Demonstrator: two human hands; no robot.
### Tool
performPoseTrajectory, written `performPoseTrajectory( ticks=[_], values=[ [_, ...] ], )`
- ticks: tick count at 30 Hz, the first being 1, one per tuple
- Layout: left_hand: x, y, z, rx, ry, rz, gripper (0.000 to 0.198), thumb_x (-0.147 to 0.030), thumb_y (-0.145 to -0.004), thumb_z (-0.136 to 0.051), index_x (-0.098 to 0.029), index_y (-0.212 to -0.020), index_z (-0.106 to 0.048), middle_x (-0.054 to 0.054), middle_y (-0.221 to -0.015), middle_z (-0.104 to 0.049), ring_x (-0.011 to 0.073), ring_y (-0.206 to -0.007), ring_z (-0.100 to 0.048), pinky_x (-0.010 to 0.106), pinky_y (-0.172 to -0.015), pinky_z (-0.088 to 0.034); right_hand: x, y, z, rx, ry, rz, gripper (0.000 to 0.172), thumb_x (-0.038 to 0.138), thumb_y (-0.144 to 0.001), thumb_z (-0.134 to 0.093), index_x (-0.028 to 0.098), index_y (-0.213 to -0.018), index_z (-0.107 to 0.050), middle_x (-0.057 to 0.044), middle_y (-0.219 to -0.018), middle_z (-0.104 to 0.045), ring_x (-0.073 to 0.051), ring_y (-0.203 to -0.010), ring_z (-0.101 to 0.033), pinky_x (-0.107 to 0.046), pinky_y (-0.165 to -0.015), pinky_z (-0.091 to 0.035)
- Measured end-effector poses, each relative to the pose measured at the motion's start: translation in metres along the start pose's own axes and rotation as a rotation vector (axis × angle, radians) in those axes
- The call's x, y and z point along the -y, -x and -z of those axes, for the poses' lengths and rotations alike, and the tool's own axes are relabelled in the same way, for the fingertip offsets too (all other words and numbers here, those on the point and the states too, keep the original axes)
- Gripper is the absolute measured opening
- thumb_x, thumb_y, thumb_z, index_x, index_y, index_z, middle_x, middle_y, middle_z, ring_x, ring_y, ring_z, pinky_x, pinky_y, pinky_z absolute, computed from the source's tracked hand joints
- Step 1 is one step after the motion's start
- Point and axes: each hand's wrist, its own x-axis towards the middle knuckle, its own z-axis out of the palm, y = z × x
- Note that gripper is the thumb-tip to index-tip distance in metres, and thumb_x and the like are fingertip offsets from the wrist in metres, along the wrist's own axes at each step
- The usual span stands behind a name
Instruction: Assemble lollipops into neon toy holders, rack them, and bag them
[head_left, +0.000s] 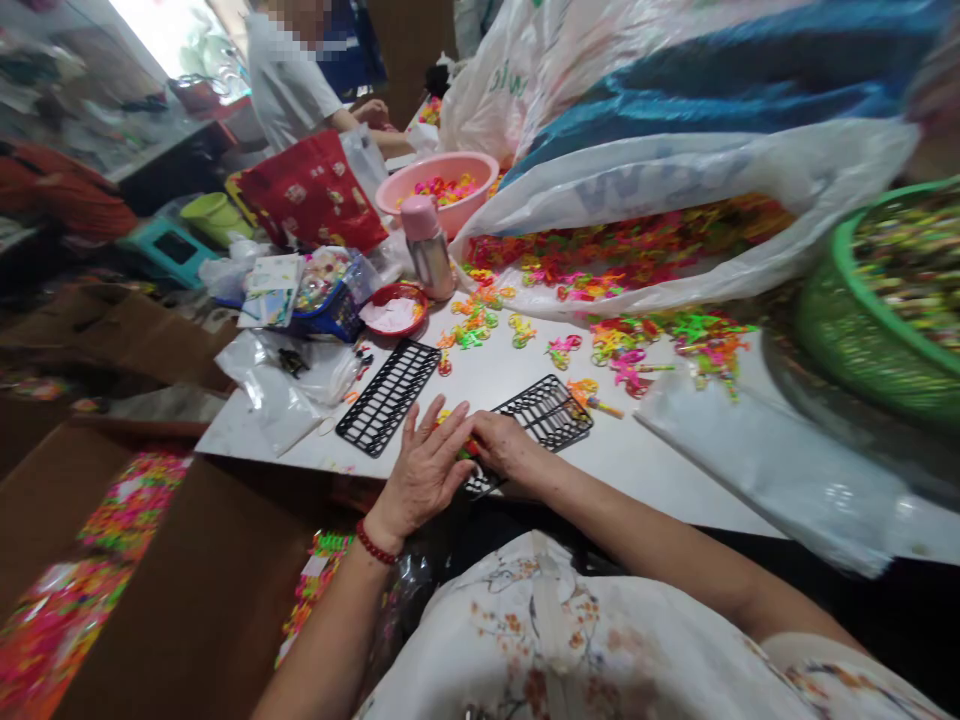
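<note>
My left hand (426, 468), with a red bead bracelet on its wrist, is stretched out above the table's front edge, fingers extended. Close beside it, my right hand (504, 446) has its fingers curled around small coloured plastic toys (466, 448); red, green and yellow bits show between the two hands, and the rest is hidden. Under my right hand lies a black plastic grid rack (551, 412), partly covered by it. A second black grid rack (388, 395) rests flat to the left of my left hand. Loose bright plastic toys (474, 325) lie behind the racks.
A large white bag (675, 285) of toys lies open behind. A pink-capped flask (429, 250), red bowl (395, 312) and blue basket (326, 310) stand back left. Clear plastic bags (772, 470) lie at right, near a green basket (877, 320). A carton (187, 560) is below left; a person (292, 90) sits beyond.
</note>
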Motion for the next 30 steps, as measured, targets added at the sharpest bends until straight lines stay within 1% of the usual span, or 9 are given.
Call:
performPoseTrajectory(
  ticks=[4,7,10,14,18,21,23,27,30],
  values=[
    [-0.005,-0.004,-0.015,-0.123,0.021,0.041,0.057,-0.019,-0.094,-0.049,-0.023,-0.149,-0.033,0.012,-0.150,-0.045,0.0287,-0.150,-0.018,0.058,-0.117,-0.029,0.000,0.008,0.014,-0.065,-0.070,0.003,0.015,0.016,-0.091,-0.058,0.017,-0.105,-0.064,-0.006,-0.095,-0.068,-0.017,-0.086,-0.062,-0.026,-0.079,-0.047],
    [-0.012,-0.008,-0.028,-0.253,-0.025,0.090,0.055,-0.019,-0.094,-0.052,-0.019,-0.147,-0.036,0.015,-0.148,-0.046,0.0318,-0.149,-0.022,0.059,-0.114,-0.034,-0.014,0.036,0.048,-0.252,-0.017,-0.045,0.024,0.019,-0.092,-0.057,0.018,-0.115,-0.062,-0.008,-0.106,-0.067,-0.018,-0.096,-0.062,-0.030,-0.088,-0.048],
    [-0.020,-0.013,-0.035,-0.349,-0.064,0.149,0.056,-0.021,-0.092,-0.056,-0.017,-0.145,-0.038,0.017,-0.146,-0.047,0.0331,-0.147,-0.025,0.059,-0.114,-0.034,-0.040,0.076,0.087,-0.405,0.246,-0.207,0.022,0.016,-0.094,-0.049,0.017,-0.107,-0.066,-0.012,-0.107,-0.065,-0.022,-0.099,-0.059,-0.034,-0.089,-0.048],
    [-0.026,-0.019,-0.034,-0.345,-0.065,0.195,0.053,-0.022,-0.092,-0.055,-0.018,-0.143,-0.042,0.016,-0.145,-0.049,0.0321,-0.146,-0.027,0.059,-0.115,-0.030,-0.070,0.106,0.114,-0.329,0.539,-0.389,0.020,0.022,-0.094,-0.050,0.018,-0.086,-0.068,-0.011,-0.096,-0.062,-0.022,-0.088,-0.057,-0.032,-0.079,-0.047],
    [-0.021,-0.022,-0.022,-0.303,-0.086,0.190,0.039,-0.020,-0.093,-0.053,-0.021,-0.132,-0.053,0.012,-0.137,-0.059,0.0311,-0.141,-0.037,0.061,-0.116,-0.024,-0.079,0.107,0.119,-0.229,0.614,-0.420,0.021,0.019,-0.094,-0.048,0.016,-0.080,-0.064,-0.012,-0.087,-0.061,-0.022,-0.080,-0.055,-0.032,-0.072,-0.043],
    [-0.014,-0.023,-0.014,-0.286,0.013,0.151,0.028,-0.014,-0.094,-0.047,-0.019,-0.120,-0.056,0.011,-0.129,-0.062,0.0265,-0.138,-0.042,0.055,-0.113,-0.036,-0.076,0.097,0.125,-0.385,0.589,-0.456,0.016,0.015,-0.090,-0.045,0.014,-0.087,-0.061,-0.014,-0.086,-0.061,-0.025,-0.081,-0.055,-0.034,-0.073,-0.042],
    [-0.011,-0.022,-0.012,-0.267,0.067,0.129,0.025,-0.012,-0.094,-0.045,-0.018,-0.115,-0.056,0.011,-0.124,-0.063,0.0242,-0.136,-0.044,0.052,-0.111,-0.040,-0.069,0.083,0.124,-0.495,0.400,-0.467,0.015,0.016,-0.090,-0.046,0.015,-0.096,-0.060,-0.012,-0.086,-0.063,-0.024,-0.079,-0.056,-0.033,-0.071,-0.042],
    [-0.010,-0.018,-0.014,-0.231,0.083,0.119,0.025,-0.009,-0.093,-0.046,-0.018,-0.115,-0.053,0.012,-0.128,-0.061,0.0240,-0.136,-0.043,0.054,-0.114,-0.038,-0.037,0.043,0.091,-0.361,-0.194,-0.427,0.018,0.036,-0.089,-0.056,0.020,-0.097,-0.059,-0.003,-0.076,-0.064,-0.018,-0.065,-0.056,-0.028,-0.061,-0.043],
    [-0.011,-0.017,-0.016,-0.241,0.087,0.119,0.029,-0.008,-0.092,-0.047,-0.018,-0.118,-0.050,0.014,-0.132,-0.058,0.0242,-0.138,-0.041,0.054,-0.114,-0.037,-0.013,0.012,0.055,-0.212,-0.339,-0.306,0.018,0.037,-0.087,-0.058,0.020,-0.089,-0.062,-0.002,-0.077,-0.065,-0.017,-0.068,-0.057,-0.027,-0.066,-0.044]
  ],
)
